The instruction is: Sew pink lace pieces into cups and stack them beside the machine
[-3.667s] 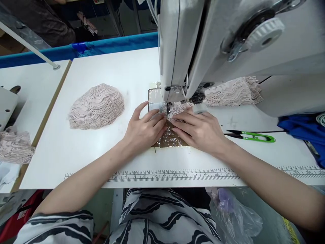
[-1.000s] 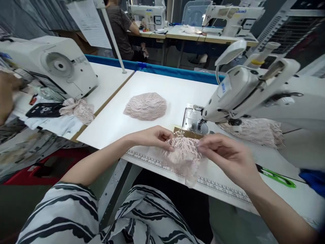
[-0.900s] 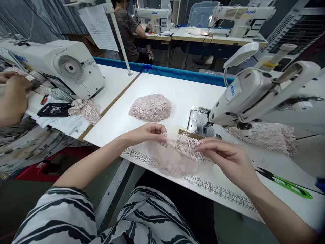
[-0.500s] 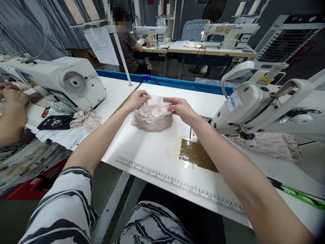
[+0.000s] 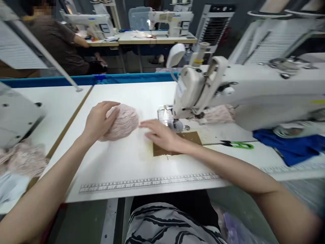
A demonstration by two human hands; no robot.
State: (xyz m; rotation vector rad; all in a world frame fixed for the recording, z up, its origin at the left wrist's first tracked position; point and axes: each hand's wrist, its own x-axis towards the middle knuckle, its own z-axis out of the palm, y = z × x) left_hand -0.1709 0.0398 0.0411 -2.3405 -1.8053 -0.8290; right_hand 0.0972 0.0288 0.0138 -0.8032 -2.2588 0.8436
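A pink knitted lace piece (image 5: 125, 122) lies bunched in a rounded shape on the white table (image 5: 114, 169). My left hand (image 5: 100, 120) rests over its left side, thumb and fingers apart, with the lace under the fingertips; whether it pinches any is hard to see. Just right of the lace, my right hand (image 5: 161, 134) is open and holds nothing, its fingers pointing left above the table. Behind that hand stands the sewing machine head (image 5: 189, 88), with more pink lace (image 5: 219, 114) beside its needle area.
Green-handled snips (image 5: 241, 145) and a blue cloth (image 5: 291, 144) lie to the right. A printed ruler (image 5: 152, 183) runs along the front edge. More pink lace (image 5: 27, 157) lies at the left by another machine (image 5: 17, 112). A person (image 5: 53, 44) sits at the back left.
The view has swung right. My right hand has let go of the lace and moved away from it. The lace is turned over or flattened, with my left hand now on top of its left side.
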